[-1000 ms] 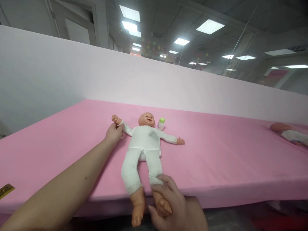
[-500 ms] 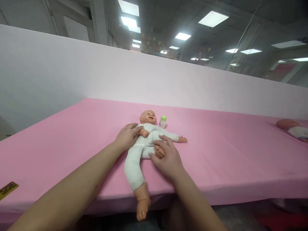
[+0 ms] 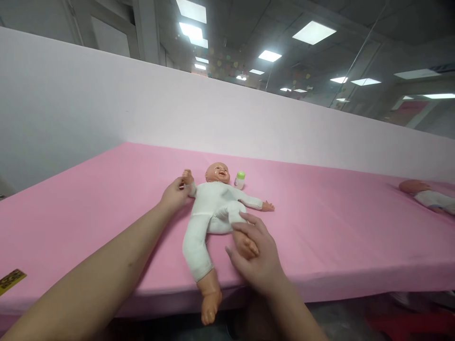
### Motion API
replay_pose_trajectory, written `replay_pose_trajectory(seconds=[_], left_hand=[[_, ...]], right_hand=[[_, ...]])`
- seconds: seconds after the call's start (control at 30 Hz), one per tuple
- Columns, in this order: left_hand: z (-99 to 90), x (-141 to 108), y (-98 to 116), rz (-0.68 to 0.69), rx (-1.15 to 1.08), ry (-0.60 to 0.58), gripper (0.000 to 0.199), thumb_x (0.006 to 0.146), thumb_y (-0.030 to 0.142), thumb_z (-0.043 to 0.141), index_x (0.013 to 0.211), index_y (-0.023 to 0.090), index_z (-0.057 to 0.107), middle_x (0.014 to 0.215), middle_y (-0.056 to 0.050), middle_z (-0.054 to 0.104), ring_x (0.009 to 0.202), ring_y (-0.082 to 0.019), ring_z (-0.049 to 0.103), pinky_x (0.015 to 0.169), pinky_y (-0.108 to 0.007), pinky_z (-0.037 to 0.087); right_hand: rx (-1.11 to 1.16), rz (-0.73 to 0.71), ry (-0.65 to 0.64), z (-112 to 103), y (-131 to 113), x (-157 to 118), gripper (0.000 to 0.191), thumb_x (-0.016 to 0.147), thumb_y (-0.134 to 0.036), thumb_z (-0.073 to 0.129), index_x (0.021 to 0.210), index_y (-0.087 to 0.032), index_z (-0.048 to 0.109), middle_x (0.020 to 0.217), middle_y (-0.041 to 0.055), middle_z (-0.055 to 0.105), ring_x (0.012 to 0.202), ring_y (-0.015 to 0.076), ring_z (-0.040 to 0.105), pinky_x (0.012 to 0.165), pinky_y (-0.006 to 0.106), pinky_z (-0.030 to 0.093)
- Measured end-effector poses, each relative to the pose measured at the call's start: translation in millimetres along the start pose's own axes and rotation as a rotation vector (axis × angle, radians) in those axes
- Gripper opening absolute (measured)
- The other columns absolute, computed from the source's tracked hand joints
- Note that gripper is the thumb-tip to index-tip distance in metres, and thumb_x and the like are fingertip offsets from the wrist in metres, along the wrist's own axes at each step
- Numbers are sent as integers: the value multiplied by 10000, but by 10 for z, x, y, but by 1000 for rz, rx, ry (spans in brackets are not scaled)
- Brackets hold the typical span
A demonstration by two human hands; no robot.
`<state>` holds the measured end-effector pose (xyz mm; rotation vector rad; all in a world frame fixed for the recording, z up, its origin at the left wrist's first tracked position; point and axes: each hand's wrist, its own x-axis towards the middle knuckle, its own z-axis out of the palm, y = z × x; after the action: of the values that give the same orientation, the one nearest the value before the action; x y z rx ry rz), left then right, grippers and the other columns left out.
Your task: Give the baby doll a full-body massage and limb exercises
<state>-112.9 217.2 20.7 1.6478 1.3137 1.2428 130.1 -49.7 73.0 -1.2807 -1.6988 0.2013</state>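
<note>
A baby doll [image 3: 213, 208] in a white bodysuit lies on its back on the pink table [image 3: 320, 227], head away from me. My left hand [image 3: 174, 194] grips the doll's wrist and holds that arm out beside its head. My right hand [image 3: 258, 253] is wrapped around the doll's foot, with that knee bent up toward its belly. The doll's other leg hangs straight over the table's near edge, and its other arm lies stretched out to the right.
A small white bottle with a green cap [image 3: 239, 180] stands just right of the doll's head. A second doll [image 3: 424, 195] lies at the far right of the table. A pale partition wall [image 3: 106, 104] runs behind. A yellow tag [image 3: 12, 278] sits at the left edge.
My left hand has drawn the doll's arm from its chest back out beside the head. My right hand has pulled the foot down from the belly toward me, partly unbending the leg.
</note>
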Motion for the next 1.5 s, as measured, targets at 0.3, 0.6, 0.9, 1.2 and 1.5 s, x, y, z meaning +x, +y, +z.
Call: replay_pose_trajectory(seconds=[0.3,0.6,0.9,1.2,1.5], left_hand=[[-300,186,-158,-240,-317,253,256,751,328,677,916,246,500,866,-26,587,863,-217,646,736,-342,585],[-402,154,-212,-294,-8,448,549,692,351,779,1191,237,582,1104,-91,665,947,-281,650,816,-418,536],[-455,78,-123,-253,127,381,471,755,359,737,1205,231,683,1318,-177,651,1032,-388,681,855,-538,557],[-129,-844,1088,582,85,360,216,951,340,641,1151,292,705,1269,-50,704,1182,-299,672,1029,-497,579],[-159,-1157,2381,1031,-300,337,301,1013,444,610,1298,357,656,1261,-40,688,951,-239,732,803,-462,674]], right_hand=[[-259,32,-227,-105,-342,-603,521,673,-138,886,1148,-299,747,1425,84,672,1141,329,763,1013,407,662],[-273,-44,-220,-74,-214,-676,756,573,-188,952,1280,-295,708,1469,113,647,1037,355,791,872,414,712],[-210,4,-228,-204,-137,-726,816,741,-383,917,1487,-343,589,1530,107,606,952,269,802,614,271,660],[188,-266,55,-455,-340,31,500,1003,-539,657,1429,-279,622,1284,130,665,1063,283,699,850,403,630],[346,-488,409,-787,-722,1027,582,1027,-716,507,1407,-291,624,1381,153,634,1193,365,674,972,600,601]])
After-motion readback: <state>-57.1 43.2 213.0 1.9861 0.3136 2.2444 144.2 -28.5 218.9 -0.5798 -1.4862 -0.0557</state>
